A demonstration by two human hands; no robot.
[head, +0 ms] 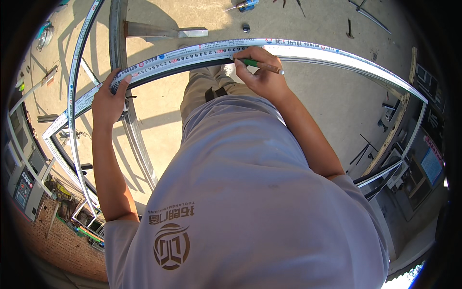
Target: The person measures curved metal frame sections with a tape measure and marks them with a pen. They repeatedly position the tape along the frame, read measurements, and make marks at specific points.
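A long metal profile (325, 53), covered in printed protective film, crosses in front of me at waist height. Along it lies the white blade of a tape measure (195, 57), with black and red figures. My left hand (107, 103) grips the tape measure at the profile's left part; its dark case shows only partly beside the palm. In my right hand (262, 77) is a green and brown pencil (269, 67) with a pale end. The pencil's tip points at the profile's near edge beside the blade, and the fingertips rest there too. Whether the tip touches is unclear.
A steel beam (118, 39) runs beneath the profile near my left hand. Another filmed profile (74, 94) crosses at left. On the concrete floor (317, 94) lie a blue cordless drill (246, 5) and a small black block (246, 28). A control panel (23, 189) stands far left.
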